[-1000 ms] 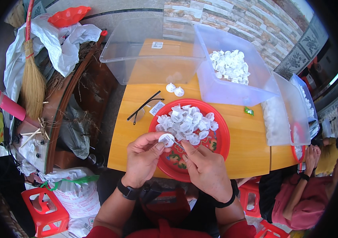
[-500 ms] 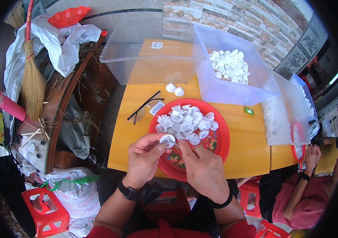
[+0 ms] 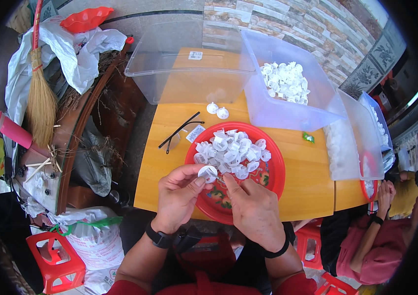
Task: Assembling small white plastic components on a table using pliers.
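Note:
My left hand (image 3: 175, 199) is closed, pinching a round white plastic cap-like piece (image 3: 207, 173) between thumb and fingers above the near left part of a red round tray (image 3: 278, 169). From the right, my right hand (image 3: 257, 214) grips a thin metal tool (image 3: 220, 180), its tip at the piece's edge; most of the tool is hidden by the fingers. Just beyond both hands, a pile of similar white and clear plastic pieces (image 3: 231, 153) lies in the tray. Two more white pieces (image 3: 217, 110) rest on the table behind it.
Glasses (image 3: 179, 132) lie left of the tray on the yellow table (image 3: 307, 169). Behind stand a clear bin (image 3: 189, 73) and a bin (image 3: 292, 110) holding white pieces. A green wrapper (image 3: 308, 137) lies to the right. Another person's hands (image 3: 385, 195) are at far right.

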A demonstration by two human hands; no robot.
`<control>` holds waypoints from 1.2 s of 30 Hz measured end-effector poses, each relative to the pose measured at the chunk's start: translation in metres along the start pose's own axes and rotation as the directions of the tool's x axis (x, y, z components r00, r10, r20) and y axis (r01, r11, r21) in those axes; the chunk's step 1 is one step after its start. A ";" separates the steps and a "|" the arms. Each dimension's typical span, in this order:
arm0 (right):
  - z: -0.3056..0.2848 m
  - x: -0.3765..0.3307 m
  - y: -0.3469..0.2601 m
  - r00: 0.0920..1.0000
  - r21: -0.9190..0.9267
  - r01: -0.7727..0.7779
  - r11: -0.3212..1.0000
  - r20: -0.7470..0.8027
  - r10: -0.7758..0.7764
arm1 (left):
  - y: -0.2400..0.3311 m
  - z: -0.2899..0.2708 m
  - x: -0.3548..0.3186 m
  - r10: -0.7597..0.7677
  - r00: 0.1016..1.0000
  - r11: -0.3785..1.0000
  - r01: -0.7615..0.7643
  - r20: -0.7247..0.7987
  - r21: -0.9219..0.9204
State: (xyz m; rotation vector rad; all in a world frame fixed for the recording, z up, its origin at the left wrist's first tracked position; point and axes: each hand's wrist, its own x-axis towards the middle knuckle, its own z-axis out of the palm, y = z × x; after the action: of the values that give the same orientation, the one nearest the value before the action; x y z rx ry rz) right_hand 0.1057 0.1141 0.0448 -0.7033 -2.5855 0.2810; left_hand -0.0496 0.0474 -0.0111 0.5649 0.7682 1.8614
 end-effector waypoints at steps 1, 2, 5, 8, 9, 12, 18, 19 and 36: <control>0.000 0.000 0.000 1.000 -0.001 -0.009 1.000 -0.006 0.009 | 0.000 0.000 0.000 -0.005 1.000 1.000 0.005 -0.003 0.003; 0.000 0.000 0.000 1.000 -0.002 -0.017 1.000 -0.012 0.017 | 0.000 0.001 -0.001 -0.005 1.000 1.000 0.005 -0.004 0.003; 0.000 -0.002 0.000 0.999 0.052 -0.015 0.999 -0.034 0.017 | 0.002 0.003 -0.001 0.007 1.000 1.000 -0.007 -0.029 -0.005; 0.002 -0.001 -0.001 1.000 0.032 -0.007 0.999 -0.012 0.008 | 0.002 0.000 -0.001 -0.007 1.000 1.000 0.008 0.005 -0.027; 0.002 -0.001 -0.001 1.000 0.033 -0.006 0.999 -0.012 0.007 | 0.002 0.000 -0.002 -0.009 1.000 1.000 0.009 0.000 -0.026; 0.001 -0.001 -0.001 1.000 0.011 -0.022 1.000 0.013 0.022 | 0.000 0.000 -0.002 -0.008 1.000 1.000 0.008 -0.003 -0.030; 0.007 0.001 -0.003 0.996 -0.134 0.071 0.988 0.058 -0.063 | -0.004 0.002 -0.004 0.044 0.998 0.998 -0.042 -0.053 0.038; 0.008 0.000 -0.003 0.996 -0.133 0.079 0.988 0.061 -0.071 | -0.005 0.002 -0.004 0.065 0.997 0.997 -0.063 -0.037 0.052; -0.003 -0.003 -0.005 0.988 0.234 -0.152 0.960 0.072 0.139 | -0.001 0.001 0.000 0.095 0.995 0.991 -0.095 0.007 0.096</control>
State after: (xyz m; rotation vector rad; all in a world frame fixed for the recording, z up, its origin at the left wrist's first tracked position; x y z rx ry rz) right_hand 0.1068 0.1085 0.0480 -0.8068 -2.4966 0.6554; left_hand -0.0485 0.0479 -0.0112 0.6755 0.8456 1.9176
